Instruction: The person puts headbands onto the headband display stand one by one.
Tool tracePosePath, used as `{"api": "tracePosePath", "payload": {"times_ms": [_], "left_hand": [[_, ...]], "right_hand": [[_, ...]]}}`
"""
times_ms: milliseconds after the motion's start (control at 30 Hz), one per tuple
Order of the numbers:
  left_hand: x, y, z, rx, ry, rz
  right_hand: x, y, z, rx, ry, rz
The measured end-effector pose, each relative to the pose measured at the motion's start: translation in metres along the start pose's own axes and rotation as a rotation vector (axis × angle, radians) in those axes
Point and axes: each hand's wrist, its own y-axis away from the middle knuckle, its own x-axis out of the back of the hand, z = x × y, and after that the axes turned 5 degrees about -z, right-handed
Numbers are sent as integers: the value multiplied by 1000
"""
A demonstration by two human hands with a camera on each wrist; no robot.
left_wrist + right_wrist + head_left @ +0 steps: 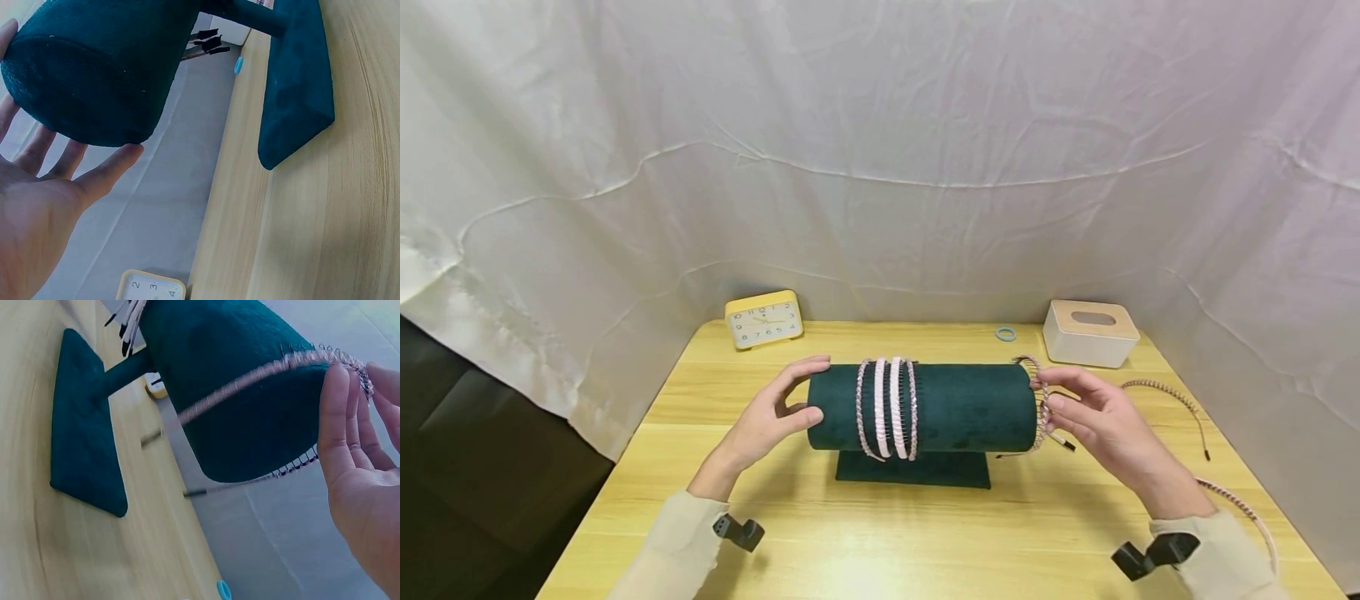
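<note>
A dark green velvet cylinder stand point(973, 408) stands on the table, with several pink braided headbands point(882, 408) around it left of the middle. My left hand point(758, 425) holds the cylinder's left end, thumb at the front and fingers behind. At the right end, my right hand point(1108, 425) pinches another pink braided headband point(244, 380) between thumb and fingers. This headband has small dark teeth and black-tipped ends. It curves around the cylinder's right rim, and its two tips point(195, 492) hang free below in the right wrist view.
A loose braided headband point(1168, 387) lies right of the stand; another point(1240, 504) is partly hidden by the right forearm. Along the back are a yellow clock point(764, 321), a light blue ring point(1005, 334) and a white tissue box point(1086, 342) with a wooden top.
</note>
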Motion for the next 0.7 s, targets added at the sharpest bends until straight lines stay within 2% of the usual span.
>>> {"api": "tracePosePath", "payload": {"times_ms": [133,333,400,500,700], "left_hand": [[0,0,0,-5,5,-2],[0,0,1,-15,14,-4],[0,0,1,-16,13,-3],[0,1,0,-17,13,-2],[0,0,-1,-12,5,0]], "right_hand": [[0,-4,0,38,72,-24],[-1,-9,-4,19,357,12],[-2,-10,-5,17,418,14],[-4,-12,-4,35,450,5],[-6,-13,2,90,448,22]]}}
